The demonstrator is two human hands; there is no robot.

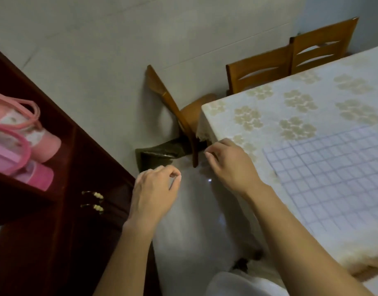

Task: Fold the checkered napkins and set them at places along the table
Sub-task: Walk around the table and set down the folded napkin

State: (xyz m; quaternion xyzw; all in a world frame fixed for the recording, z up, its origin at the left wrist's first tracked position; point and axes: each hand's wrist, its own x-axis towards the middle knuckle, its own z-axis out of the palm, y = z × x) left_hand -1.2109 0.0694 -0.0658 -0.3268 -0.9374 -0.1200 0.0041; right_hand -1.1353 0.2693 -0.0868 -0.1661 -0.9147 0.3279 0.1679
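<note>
A pale checkered napkin [333, 174] with thin purple lines lies spread flat on the table [269, 107], near its left edge. The table wears a white cloth with beige flower prints. My right hand [228, 165] hovers at the table's left edge beside the near corner, fingers loosely curled, holding nothing. My left hand [153, 193] hangs over the floor left of the table, thumb and forefinger nearly touching, with nothing in it. Neither hand touches the napkin.
A wooden chair [171, 107] is tucked at the table's left end, with a dark object [158, 157] on the floor by its leg. Two more chairs [258, 73] stand along the far side. A dark red cabinet [66, 210] with pink bags [19, 137] stands at left.
</note>
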